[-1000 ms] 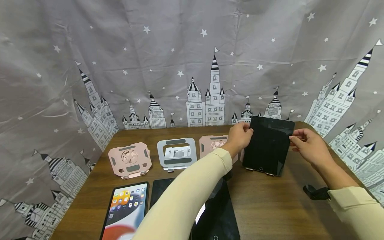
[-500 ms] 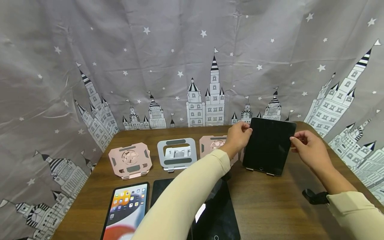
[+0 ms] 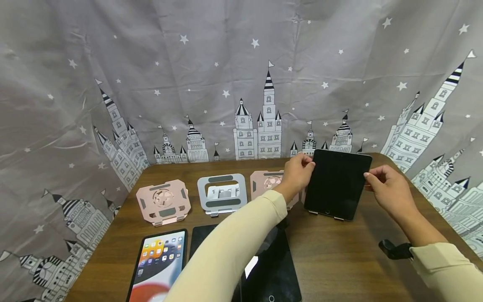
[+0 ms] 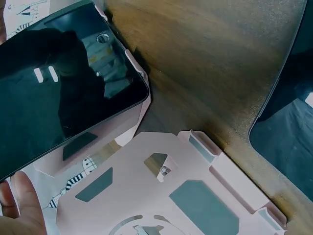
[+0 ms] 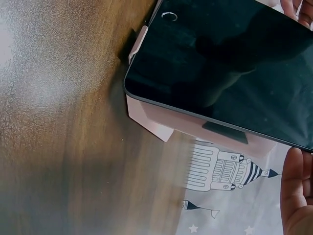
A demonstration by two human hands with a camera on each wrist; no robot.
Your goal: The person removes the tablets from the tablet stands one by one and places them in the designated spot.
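A black tablet point(image 3: 336, 184) with a round home button stands upright, leaning back on a pink stand point(image 5: 151, 117) whose front lips catch its bottom edge. Thumb and fingers of my left hand point(image 3: 297, 176) pinch the tablet's left edge near the top. On the opposite side my right hand point(image 3: 392, 188) holds the right edge, its thumb point(image 5: 293, 171) against the rim in the right wrist view. The screen is dark and reflects an arm. Most of the stand is hidden behind the tablet.
Left of it stand another pink stand point(image 3: 264, 182), partly behind my left arm, a grey stand point(image 3: 222, 206) and a pink stand point(image 3: 151, 199) at far left. In front lie a lit tablet point(image 3: 158, 262) and dark tablets point(image 3: 277, 268) on the wooden table point(image 3: 336, 260).
The tablet's top edge has dropped slightly and tipped back, and the glare on its screen has faded. Both hands have kept their places at its sides.
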